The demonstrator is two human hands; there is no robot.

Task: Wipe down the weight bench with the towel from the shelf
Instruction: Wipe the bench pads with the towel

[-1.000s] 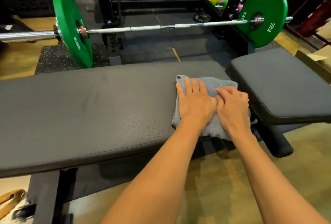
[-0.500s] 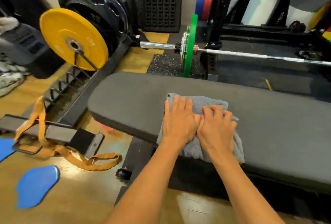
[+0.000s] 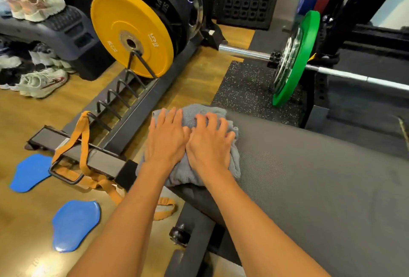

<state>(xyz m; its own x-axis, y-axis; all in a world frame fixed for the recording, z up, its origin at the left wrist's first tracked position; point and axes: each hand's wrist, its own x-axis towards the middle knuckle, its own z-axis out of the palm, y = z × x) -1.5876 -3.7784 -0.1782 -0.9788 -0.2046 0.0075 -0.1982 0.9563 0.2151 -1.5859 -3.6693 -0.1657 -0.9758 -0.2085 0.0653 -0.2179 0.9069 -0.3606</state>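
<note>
A folded grey towel [image 3: 197,112] lies on the left end of the dark grey padded weight bench [image 3: 309,177]. My left hand [image 3: 167,138] presses flat on the towel's left half, fingers spread. My right hand [image 3: 209,141] presses beside it on the right half, fingertips curled into the cloth. The two hands touch side by side. The towel hangs slightly over the bench's near edge and covers its left tip.
A barbell [image 3: 247,52] with a green plate [image 3: 295,60] rests behind the bench on black rubber matting. A plate rack with a yellow 15 kg plate [image 3: 130,33] stands left. An orange strap [image 3: 84,144], two blue pads [image 3: 75,224] and shoes [image 3: 42,82] lie on the wooden floor.
Both hands have slid the towel leftward along the bench pad, from near the seat gap to the pad's left end. The view has followed to the left.
</note>
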